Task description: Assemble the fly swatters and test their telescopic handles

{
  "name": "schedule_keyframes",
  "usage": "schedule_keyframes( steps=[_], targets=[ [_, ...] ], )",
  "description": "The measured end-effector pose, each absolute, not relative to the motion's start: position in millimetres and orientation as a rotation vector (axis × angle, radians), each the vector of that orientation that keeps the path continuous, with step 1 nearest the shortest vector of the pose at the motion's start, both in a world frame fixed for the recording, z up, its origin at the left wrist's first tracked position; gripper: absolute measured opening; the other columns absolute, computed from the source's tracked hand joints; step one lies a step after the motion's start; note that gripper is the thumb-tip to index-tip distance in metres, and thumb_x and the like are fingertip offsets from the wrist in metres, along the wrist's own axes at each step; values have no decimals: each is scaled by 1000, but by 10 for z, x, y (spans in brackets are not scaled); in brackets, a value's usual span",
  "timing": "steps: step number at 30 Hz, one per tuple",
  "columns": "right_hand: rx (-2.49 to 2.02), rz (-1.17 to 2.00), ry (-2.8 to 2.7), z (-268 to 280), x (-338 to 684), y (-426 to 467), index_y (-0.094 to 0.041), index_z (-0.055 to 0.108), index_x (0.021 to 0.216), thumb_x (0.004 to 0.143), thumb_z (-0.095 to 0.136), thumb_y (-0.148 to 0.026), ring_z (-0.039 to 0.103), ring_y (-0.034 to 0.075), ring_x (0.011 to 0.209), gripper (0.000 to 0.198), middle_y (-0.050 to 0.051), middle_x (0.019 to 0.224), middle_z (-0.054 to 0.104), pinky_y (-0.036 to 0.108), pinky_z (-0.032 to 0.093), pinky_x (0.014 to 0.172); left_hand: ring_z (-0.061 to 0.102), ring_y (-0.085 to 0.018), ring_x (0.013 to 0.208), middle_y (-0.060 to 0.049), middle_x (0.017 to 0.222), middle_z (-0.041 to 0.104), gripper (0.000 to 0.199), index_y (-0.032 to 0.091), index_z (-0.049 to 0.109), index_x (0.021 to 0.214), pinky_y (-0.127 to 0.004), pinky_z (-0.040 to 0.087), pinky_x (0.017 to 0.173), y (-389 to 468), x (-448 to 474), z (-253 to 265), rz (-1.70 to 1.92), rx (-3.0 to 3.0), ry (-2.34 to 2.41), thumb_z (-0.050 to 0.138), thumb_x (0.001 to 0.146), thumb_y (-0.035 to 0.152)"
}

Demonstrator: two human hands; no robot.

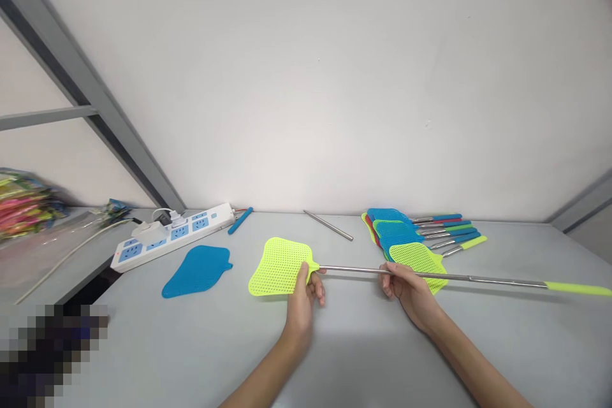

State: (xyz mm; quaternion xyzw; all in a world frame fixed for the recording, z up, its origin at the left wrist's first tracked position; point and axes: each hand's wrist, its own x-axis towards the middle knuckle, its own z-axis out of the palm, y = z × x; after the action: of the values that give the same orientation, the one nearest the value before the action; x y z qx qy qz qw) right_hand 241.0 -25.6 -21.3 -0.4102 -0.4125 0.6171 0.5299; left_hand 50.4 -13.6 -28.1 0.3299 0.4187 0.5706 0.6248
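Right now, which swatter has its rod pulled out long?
The yellow-green swatter held in both hands; its handle sits far from its head, whereas the piled swatters have handles close to theirs.

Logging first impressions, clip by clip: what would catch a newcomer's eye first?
Probably the yellow-green flyswatter, held crosswise in front, the left hand at its mesh head and the right hand on its metal shaft. Then the stacked swatters beyond the right hand and the loose blue head further left.
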Motion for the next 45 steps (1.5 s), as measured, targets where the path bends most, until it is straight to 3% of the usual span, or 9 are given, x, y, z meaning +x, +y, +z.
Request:
schedule_keyframes(
  steps=[26, 36, 45],
  targets=[
    [-989, 1458, -1079, -232, 2426, -267, -17, 56, 52, 68, 38, -30, 36, 15, 50, 27, 5, 55, 42, 29, 27, 47, 36, -8, 40, 3, 47, 43, 34, 16, 49, 60, -22, 31, 45, -145, 496, -265, 1268, 697, 960, 39, 75, 44],
    [-1074, 1482, -925, -245, 2389, -234, -17, 53, 46, 76, 28, -49, 36, 13, 45, 50, 4, 51, 43, 27, 27, 45, 37, -8, 40, 3, 49, 45, 32, 17, 49, 60, -22, 32, 46, -144, 495, -267, 1259, 693, 975, 39, 74, 44],
    [-1070, 1489, -868, -241, 2389, -224, -15, 53, 49, 74, 24, -58, 37, 11, 44, 58, 3, 51, 45, 25, 28, 43, 36, -7, 39, 3, 52, 47, 32, 16, 48, 59, -23, 31, 46, -153, 497, -247, 1275, 702, 952, 39, 75, 42]
  ],
)
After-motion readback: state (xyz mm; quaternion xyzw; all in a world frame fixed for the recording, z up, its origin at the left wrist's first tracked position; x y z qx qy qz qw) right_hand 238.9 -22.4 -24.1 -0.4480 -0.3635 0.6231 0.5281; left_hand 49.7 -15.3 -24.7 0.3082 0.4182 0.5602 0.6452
